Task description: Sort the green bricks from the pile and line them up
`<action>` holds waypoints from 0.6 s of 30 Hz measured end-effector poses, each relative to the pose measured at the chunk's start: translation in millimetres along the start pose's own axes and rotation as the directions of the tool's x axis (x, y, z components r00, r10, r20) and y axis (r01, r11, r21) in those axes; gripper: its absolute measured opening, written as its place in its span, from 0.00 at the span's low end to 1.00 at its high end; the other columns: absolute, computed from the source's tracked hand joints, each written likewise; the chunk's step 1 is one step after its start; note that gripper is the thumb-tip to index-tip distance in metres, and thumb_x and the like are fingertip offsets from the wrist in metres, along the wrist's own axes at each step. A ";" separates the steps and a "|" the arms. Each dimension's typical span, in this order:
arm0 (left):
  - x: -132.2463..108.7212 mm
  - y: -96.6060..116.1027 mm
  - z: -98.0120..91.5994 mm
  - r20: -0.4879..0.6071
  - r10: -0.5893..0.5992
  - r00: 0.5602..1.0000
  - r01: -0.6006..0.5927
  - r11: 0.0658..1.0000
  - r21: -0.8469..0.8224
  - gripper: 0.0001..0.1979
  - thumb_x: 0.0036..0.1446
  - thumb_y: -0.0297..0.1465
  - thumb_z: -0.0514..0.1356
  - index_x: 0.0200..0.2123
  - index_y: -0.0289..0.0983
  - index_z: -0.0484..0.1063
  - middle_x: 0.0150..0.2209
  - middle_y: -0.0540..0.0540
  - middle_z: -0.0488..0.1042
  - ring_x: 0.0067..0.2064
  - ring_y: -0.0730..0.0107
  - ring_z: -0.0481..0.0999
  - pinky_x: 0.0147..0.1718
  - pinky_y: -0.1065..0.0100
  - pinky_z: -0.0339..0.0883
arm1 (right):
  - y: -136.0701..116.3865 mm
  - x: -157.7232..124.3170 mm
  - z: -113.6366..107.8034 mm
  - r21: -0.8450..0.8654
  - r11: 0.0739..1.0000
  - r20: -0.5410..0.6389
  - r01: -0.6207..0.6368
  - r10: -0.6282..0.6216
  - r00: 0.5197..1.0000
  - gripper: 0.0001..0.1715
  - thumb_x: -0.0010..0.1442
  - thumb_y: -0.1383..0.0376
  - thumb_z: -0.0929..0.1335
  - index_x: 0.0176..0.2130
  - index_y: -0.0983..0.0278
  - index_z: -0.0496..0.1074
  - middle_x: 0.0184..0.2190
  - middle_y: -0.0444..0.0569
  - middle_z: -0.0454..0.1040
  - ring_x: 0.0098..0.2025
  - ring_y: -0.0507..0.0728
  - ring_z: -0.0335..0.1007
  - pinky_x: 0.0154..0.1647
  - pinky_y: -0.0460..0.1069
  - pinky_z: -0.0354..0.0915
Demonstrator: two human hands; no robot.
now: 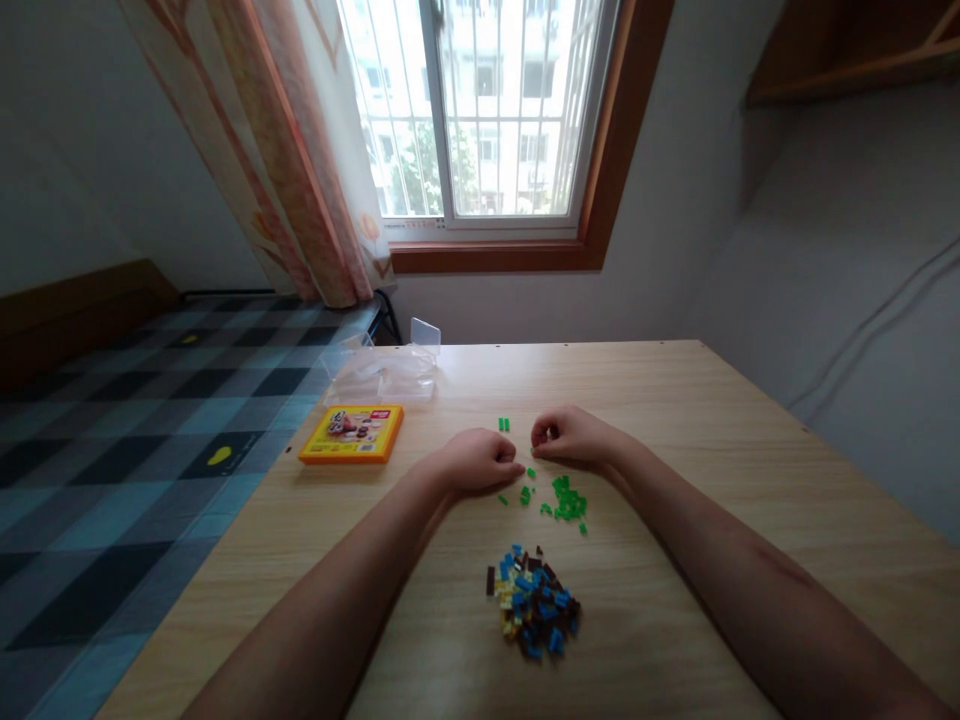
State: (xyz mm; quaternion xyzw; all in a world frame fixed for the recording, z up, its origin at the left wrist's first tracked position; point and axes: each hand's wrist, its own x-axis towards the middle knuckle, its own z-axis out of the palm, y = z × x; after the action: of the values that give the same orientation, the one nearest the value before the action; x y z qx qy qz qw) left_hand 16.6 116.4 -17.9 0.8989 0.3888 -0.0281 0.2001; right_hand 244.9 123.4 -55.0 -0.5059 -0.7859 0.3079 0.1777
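Note:
My left hand [480, 460] rests on the wooden table [675, 420] with its fingers curled in, the fingertips pinched toward the right; what it holds is too small to make out. My right hand [571, 437] lies just to its right, also curled, pinching something tiny near its thumb. Two joined green bricks [504, 424] lie just beyond the hands. A loose pile of green bricks [564, 500] sits right below the hands. Closer to me lies a heap of blue, brown and yellow bricks [534, 602].
An orange and yellow box [352, 434] lies at the table's left side, with clear plastic packaging [390, 372] behind it. A bed with a checked cover [135, 440] runs along the left. A window and curtain are at the back.

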 end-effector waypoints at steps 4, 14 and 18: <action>0.8 2.9 1.0 -0.016 -0.006 1.000 0.006 0.999 0.043 0.20 0.61 0.45 0.55 0.24 0.38 0.74 0.24 0.48 0.71 0.26 0.69 0.62 0.28 0.66 0.53 | 5.3 0.8 -0.1 0.080 0.997 0.006 0.001 -0.001 1.000 0.09 0.50 0.65 0.72 0.34 0.65 0.81 0.26 0.44 0.75 0.28 0.50 0.64 0.28 0.44 0.56; 6.7 13.4 13.2 -0.098 -0.042 0.994 0.055 0.990 0.134 0.24 0.61 0.50 0.54 0.26 0.39 0.77 0.29 0.42 0.77 0.32 0.61 0.72 0.32 0.64 0.57 | 12.4 2.9 3.9 -0.006 0.992 -0.179 0.129 -0.128 0.976 0.09 0.56 0.68 0.70 0.37 0.64 0.82 0.30 0.46 0.77 0.30 0.51 0.68 0.33 0.45 0.60; 4.9 10.4 9.0 -0.072 -0.026 0.997 0.034 0.992 0.119 0.23 0.59 0.50 0.57 0.24 0.39 0.75 0.27 0.44 0.76 0.30 0.64 0.70 0.29 0.66 0.55 | 11.7 2.3 3.8 -0.001 0.987 -0.230 0.161 -0.157 0.960 0.09 0.56 0.69 0.71 0.37 0.64 0.82 0.30 0.47 0.77 0.30 0.51 0.68 0.34 0.45 0.62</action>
State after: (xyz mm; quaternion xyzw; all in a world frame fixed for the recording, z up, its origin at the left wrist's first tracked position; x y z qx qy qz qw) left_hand 28.4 109.9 -23.7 0.9038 0.4066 -0.0229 0.1314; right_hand 249.6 127.9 -65.7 -0.4714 -0.7956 0.2394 0.2959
